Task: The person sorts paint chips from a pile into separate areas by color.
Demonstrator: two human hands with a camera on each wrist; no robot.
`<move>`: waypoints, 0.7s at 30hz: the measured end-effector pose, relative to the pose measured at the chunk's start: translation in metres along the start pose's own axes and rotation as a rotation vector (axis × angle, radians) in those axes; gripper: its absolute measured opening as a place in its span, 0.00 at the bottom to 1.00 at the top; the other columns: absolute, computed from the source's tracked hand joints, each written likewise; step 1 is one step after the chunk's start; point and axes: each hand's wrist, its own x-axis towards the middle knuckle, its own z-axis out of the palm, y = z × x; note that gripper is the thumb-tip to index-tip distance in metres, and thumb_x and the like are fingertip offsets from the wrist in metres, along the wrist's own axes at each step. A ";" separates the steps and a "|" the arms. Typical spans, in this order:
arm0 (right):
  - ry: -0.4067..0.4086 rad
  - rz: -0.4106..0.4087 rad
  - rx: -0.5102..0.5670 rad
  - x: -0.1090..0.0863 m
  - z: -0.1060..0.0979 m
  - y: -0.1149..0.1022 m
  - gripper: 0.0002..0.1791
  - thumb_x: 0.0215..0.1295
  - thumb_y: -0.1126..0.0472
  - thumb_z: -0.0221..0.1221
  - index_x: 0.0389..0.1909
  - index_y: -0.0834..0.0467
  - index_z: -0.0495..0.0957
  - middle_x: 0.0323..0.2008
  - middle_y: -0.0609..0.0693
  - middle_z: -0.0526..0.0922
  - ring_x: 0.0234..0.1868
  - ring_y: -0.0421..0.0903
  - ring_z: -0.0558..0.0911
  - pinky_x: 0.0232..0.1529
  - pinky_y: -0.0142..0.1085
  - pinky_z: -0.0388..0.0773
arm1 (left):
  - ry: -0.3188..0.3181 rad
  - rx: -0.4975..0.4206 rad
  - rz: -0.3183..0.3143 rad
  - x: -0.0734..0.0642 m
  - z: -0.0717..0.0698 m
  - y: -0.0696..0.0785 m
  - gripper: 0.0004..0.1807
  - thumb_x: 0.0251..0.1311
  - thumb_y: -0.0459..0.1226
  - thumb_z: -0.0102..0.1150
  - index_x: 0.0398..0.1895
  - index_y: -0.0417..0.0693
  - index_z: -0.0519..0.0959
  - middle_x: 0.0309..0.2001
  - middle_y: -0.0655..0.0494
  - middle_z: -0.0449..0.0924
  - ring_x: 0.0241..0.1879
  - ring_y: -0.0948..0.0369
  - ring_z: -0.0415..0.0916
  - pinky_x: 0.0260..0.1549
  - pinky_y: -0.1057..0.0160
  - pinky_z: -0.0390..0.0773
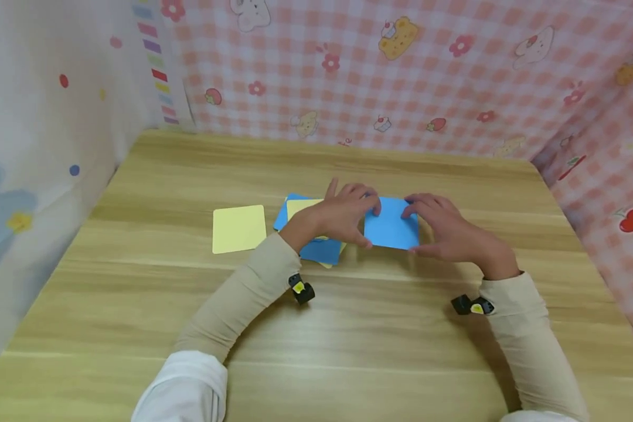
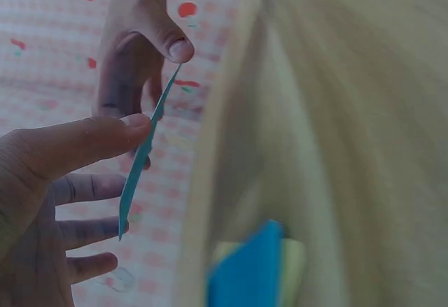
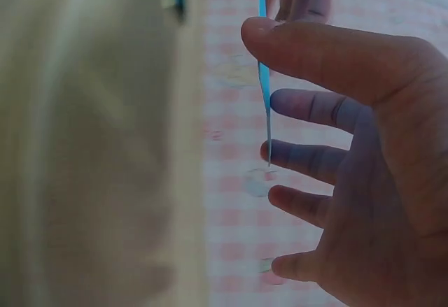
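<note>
A blue square paper sheet (image 1: 392, 225) is held raised above the wooden table, between my two hands. My left hand (image 1: 343, 214) grips its left edge with thumb and fingers, while my right hand (image 1: 443, 230) grips the right edge. Seen nearly edge-on in the left wrist view, the blue sheet (image 2: 145, 152) looks thin and slightly bent. In the right wrist view the thumb and fingertips of my right hand (image 3: 350, 125) meet at its edge. Beneath my left wrist lies a loose pile of blue and yellow sheets (image 1: 322, 252), partly hidden by the hand and forearm.
A single yellow square sheet (image 1: 239, 229) lies flat to the left of the pile. The wooden table (image 1: 348, 346) meets a pink checked cloth (image 1: 295, 64) behind and at the right, and a white patterned cloth (image 1: 47, 117) at the left.
</note>
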 end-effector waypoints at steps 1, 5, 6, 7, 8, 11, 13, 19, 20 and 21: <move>-0.022 0.006 0.010 0.003 0.004 0.003 0.31 0.55 0.59 0.75 0.56 0.57 0.70 0.72 0.62 0.61 0.73 0.66 0.54 0.69 0.64 0.46 | -0.021 -0.017 -0.009 0.002 0.004 -0.003 0.31 0.57 0.56 0.71 0.59 0.59 0.70 0.76 0.56 0.55 0.78 0.51 0.43 0.70 0.32 0.28; -0.086 0.016 0.005 0.010 0.021 0.013 0.30 0.56 0.55 0.75 0.55 0.55 0.71 0.72 0.61 0.63 0.73 0.66 0.55 0.69 0.64 0.46 | -0.125 -0.036 -0.038 0.008 0.022 -0.013 0.30 0.58 0.55 0.70 0.59 0.58 0.70 0.77 0.56 0.54 0.78 0.51 0.42 0.70 0.31 0.28; -0.098 0.019 -0.001 0.010 0.024 0.015 0.29 0.56 0.54 0.75 0.55 0.55 0.71 0.72 0.61 0.63 0.73 0.66 0.56 0.69 0.65 0.47 | -0.144 -0.029 -0.042 0.009 0.025 -0.014 0.30 0.58 0.55 0.70 0.59 0.58 0.70 0.77 0.56 0.54 0.78 0.50 0.42 0.70 0.31 0.28; -0.109 0.020 -0.003 0.010 0.027 0.015 0.29 0.57 0.54 0.74 0.55 0.55 0.71 0.72 0.62 0.64 0.73 0.66 0.56 0.68 0.66 0.47 | -0.158 -0.022 -0.045 0.010 0.028 -0.015 0.29 0.59 0.55 0.69 0.59 0.58 0.70 0.77 0.55 0.54 0.78 0.50 0.42 0.69 0.31 0.29; -0.118 0.025 -0.004 0.010 0.029 0.015 0.29 0.57 0.54 0.74 0.55 0.55 0.71 0.72 0.62 0.63 0.73 0.66 0.56 0.68 0.67 0.46 | -0.170 -0.016 -0.050 0.010 0.030 -0.015 0.29 0.59 0.55 0.69 0.59 0.58 0.71 0.78 0.55 0.54 0.78 0.49 0.42 0.69 0.31 0.29; -0.145 0.056 0.006 0.009 0.032 0.013 0.28 0.58 0.55 0.74 0.56 0.54 0.72 0.73 0.62 0.62 0.74 0.67 0.54 0.66 0.73 0.43 | -0.186 0.009 -0.064 0.012 0.033 -0.014 0.29 0.58 0.56 0.69 0.59 0.58 0.71 0.78 0.54 0.52 0.78 0.48 0.41 0.69 0.30 0.30; -0.158 0.073 0.009 0.008 0.031 0.011 0.28 0.59 0.55 0.73 0.57 0.54 0.72 0.74 0.62 0.61 0.75 0.68 0.52 0.66 0.75 0.41 | -0.188 0.019 -0.067 0.011 0.032 -0.013 0.30 0.58 0.57 0.69 0.59 0.59 0.71 0.79 0.54 0.52 0.79 0.48 0.40 0.70 0.31 0.30; -0.079 0.037 -0.018 0.005 0.003 -0.005 0.30 0.59 0.56 0.73 0.60 0.56 0.72 0.75 0.62 0.58 0.77 0.70 0.47 0.66 0.74 0.39 | -0.079 0.019 -0.045 -0.006 0.000 -0.004 0.33 0.59 0.58 0.68 0.65 0.61 0.68 0.80 0.54 0.47 0.80 0.49 0.36 0.70 0.33 0.28; -0.042 0.015 -0.024 0.005 -0.005 -0.009 0.31 0.58 0.57 0.73 0.60 0.56 0.72 0.76 0.62 0.57 0.77 0.70 0.46 0.67 0.74 0.38 | -0.035 0.013 -0.039 -0.013 -0.010 -0.001 0.34 0.59 0.58 0.68 0.65 0.62 0.67 0.81 0.55 0.46 0.80 0.49 0.36 0.71 0.33 0.29; -0.004 -0.006 -0.027 0.004 -0.013 -0.013 0.31 0.57 0.58 0.74 0.60 0.56 0.72 0.76 0.61 0.57 0.77 0.69 0.45 0.67 0.73 0.38 | 0.014 0.007 -0.027 -0.020 -0.021 0.001 0.34 0.59 0.57 0.68 0.66 0.61 0.67 0.81 0.54 0.45 0.80 0.49 0.36 0.71 0.33 0.29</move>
